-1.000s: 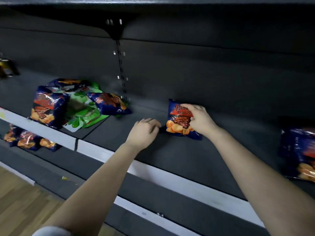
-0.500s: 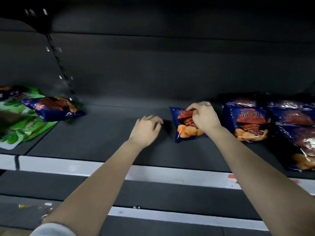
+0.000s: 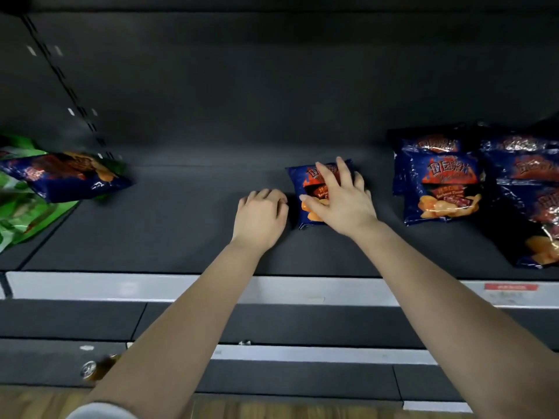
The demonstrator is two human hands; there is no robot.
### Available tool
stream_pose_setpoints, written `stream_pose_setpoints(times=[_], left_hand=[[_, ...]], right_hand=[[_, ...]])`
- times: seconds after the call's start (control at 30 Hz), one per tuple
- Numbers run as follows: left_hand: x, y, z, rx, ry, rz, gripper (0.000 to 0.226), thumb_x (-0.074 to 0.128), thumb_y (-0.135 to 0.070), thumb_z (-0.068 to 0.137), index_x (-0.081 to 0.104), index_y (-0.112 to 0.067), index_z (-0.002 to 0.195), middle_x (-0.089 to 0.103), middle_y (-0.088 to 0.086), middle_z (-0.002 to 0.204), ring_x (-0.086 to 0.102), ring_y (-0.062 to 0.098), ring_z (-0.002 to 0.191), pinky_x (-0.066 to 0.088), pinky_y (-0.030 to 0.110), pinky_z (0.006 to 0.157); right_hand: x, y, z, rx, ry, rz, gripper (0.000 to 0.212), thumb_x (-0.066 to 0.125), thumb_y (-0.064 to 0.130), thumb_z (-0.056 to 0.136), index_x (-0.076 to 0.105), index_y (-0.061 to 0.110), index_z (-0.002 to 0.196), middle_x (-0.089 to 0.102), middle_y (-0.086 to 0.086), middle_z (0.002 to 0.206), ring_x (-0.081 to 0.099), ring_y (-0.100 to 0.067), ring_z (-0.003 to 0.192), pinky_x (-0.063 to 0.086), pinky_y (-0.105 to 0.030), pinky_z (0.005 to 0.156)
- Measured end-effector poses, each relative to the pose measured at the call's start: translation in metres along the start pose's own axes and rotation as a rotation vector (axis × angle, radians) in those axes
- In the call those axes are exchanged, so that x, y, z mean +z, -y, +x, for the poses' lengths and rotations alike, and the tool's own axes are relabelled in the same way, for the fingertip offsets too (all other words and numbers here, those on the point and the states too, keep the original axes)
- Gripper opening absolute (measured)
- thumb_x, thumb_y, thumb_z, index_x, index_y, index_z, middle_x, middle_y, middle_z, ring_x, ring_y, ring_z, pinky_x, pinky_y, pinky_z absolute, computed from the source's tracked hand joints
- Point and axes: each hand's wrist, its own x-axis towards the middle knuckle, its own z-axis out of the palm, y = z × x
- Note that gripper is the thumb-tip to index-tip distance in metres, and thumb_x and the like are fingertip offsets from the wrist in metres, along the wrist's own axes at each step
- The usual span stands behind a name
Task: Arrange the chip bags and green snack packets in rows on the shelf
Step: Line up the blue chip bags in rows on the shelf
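The left grip (image 3: 261, 216) and right grip (image 3: 344, 204) are bare, and so are both forearms. A pale, whitish sleeve (image 3: 99, 412) edge shows on the left arm near the elbow.

1. Mid-left of the shelf (image 3: 181, 237) is a big bare stretch, front edge to back, plenty of reach-in room.
2. Left end's blocked: green packets (image 3: 18, 213) with a blue bag (image 3: 69, 179) on top.
3. Right end's crowded with stacked chip bags (image 3: 441, 189), with just a slim gap before the middle bag (image 3: 311, 182).
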Motion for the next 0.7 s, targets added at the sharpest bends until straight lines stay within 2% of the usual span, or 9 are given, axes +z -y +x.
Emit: stream_pose_setpoints(times=[0.17, 0.37, 0.5, 0.7], left_hand=[[0.0, -0.001, 0.001, 0.01, 0.018, 0.014, 0.025, 0.04, -0.02, 0.094, 0.062, -0.015, 0.105, 0.063, 0.0, 0.113, 0.051, 0.024, 0.107, 0.031, 0.033, 0.091], [-0.003, -0.005, 0.005, 0.032, 0.059, 0.015, 0.026, 0.04, -0.021, 0.095, 0.062, -0.017, 0.109, 0.061, 0.0, 0.12, 0.051, 0.025, 0.111, 0.032, 0.035, 0.096], [-0.004, -0.014, 0.013, 0.047, 0.107, 0.032, 0.029, 0.039, -0.024, 0.096, 0.059, -0.019, 0.115, 0.057, 0.002, 0.127, 0.048, 0.027, 0.115, 0.032, 0.037, 0.099], [0.011, -0.058, 0.027, 0.144, 0.18, 0.023, 0.031, 0.036, -0.024, 0.096, 0.057, -0.018, 0.117, 0.056, 0.006, 0.127, 0.048, 0.031, 0.115, 0.033, 0.038, 0.098]], right_hand=[[-0.002, 0.001, 0.0, 0.004, -0.001, -0.029, 0.083, 0.046, 0.072, 0.08, 0.012, 0.04, 0.149, 0.003, 0.001, 0.159, 0.032, -0.043, 0.128, 0.033, -0.05, 0.103], [-0.004, 0.004, -0.009, -0.003, -0.119, 0.036, 0.078, 0.056, 0.055, 0.08, 0.021, 0.039, 0.147, 0.014, 0.001, 0.155, 0.036, -0.039, 0.122, 0.035, -0.047, 0.101], [-0.015, 0.001, -0.018, -0.012, -0.265, 0.062, 0.074, 0.06, 0.043, 0.08, 0.027, 0.035, 0.146, 0.022, 0.001, 0.153, 0.039, -0.037, 0.12, 0.039, -0.046, 0.096], [-0.046, -0.036, -0.036, 0.056, -0.544, 0.079, 0.073, 0.063, 0.038, 0.075, 0.038, 0.029, 0.143, 0.034, -0.005, 0.149, 0.046, -0.039, 0.112, 0.045, -0.049, 0.09]])
